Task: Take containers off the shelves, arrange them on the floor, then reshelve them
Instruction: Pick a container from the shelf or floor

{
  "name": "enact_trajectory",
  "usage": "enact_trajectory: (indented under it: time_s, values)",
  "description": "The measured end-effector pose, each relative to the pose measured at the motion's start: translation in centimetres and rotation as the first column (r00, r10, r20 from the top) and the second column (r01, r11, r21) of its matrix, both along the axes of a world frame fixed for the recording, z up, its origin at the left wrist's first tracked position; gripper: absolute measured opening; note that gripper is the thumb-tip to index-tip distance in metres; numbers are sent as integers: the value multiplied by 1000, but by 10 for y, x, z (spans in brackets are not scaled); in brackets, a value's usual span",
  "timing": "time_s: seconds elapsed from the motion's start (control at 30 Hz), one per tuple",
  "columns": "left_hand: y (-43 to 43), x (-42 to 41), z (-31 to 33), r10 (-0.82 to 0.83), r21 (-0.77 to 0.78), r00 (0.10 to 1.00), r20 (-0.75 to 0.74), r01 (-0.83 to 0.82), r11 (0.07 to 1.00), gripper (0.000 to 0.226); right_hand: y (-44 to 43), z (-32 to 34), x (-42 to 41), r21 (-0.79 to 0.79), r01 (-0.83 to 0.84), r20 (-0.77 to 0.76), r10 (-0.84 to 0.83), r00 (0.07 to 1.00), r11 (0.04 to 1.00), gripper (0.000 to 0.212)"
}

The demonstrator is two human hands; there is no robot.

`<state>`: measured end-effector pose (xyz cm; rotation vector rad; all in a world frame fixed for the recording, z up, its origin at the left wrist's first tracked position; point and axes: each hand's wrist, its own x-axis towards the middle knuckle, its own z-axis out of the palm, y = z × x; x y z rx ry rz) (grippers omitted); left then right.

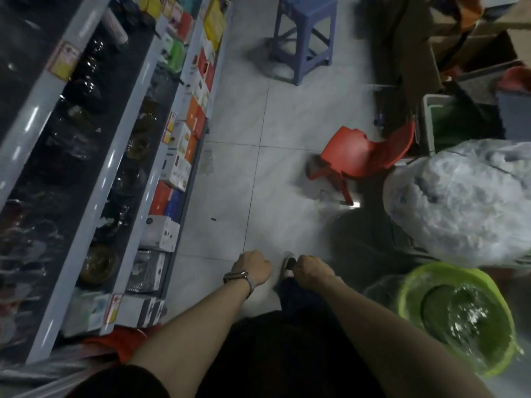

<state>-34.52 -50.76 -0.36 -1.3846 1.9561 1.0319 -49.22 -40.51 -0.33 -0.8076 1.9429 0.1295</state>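
Head view: I'm seeing shelves [115, 159] running along nine o'clock, wrapped containers [99, 262] sitting at eight. Left hand [252, 270] and right hand [312, 272] are hanging clenched, holding nothing. I'm judging that reaching two-handed toward eight is working best.

A shop aisle: grey metal shelves [94, 179] on the left carry colourful boxed goods [184, 156] and price labels [61, 63].

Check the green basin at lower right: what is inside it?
The green basin holds a darker green basin nested inside it, under crinkled clear plastic film. Glare on the film hides whatever lies at the bottom.
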Motion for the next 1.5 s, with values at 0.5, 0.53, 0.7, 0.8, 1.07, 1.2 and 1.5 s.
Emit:
enact_trajectory:
  time_s: [0.5,0.53,0.7,0.8,1.07,1.2,1.5]
  values:
    - [-227,-188,9,6,-49,1000,2,-6,999,25,-231,-1,-186,5,-158,-58,158,986,987,44]
    - [-245,-198,6,5,-44,1000,2,-5,999,26,-249,-1,-195,5,-136,-67,136,988,991,41]
    - [-349,-247,-11,-45,-17,999,-12,45,999,20,-351,-8,-244,11,-71,-108,71,992,997,34]
    - [-402,-274,-7,-89,-24,996,3,89,996,28,-405,2,-267,10,-77,-113,77,991,997,35]
    - [-540,-361,3,-113,-60,993,-19,112,992,19,-535,16,-352,-20,-75,-144,71,987,997,35]
    - [-594,-407,-2,-126,-64,992,-8,125,990,20,-585,10,-401,-28,-72,-143,68,987,997,39]
    - [-699,-526,-7,-45,-20,999,30,46,999,24,-696,-6,-533,63,-143,-96,149,984,988,45]
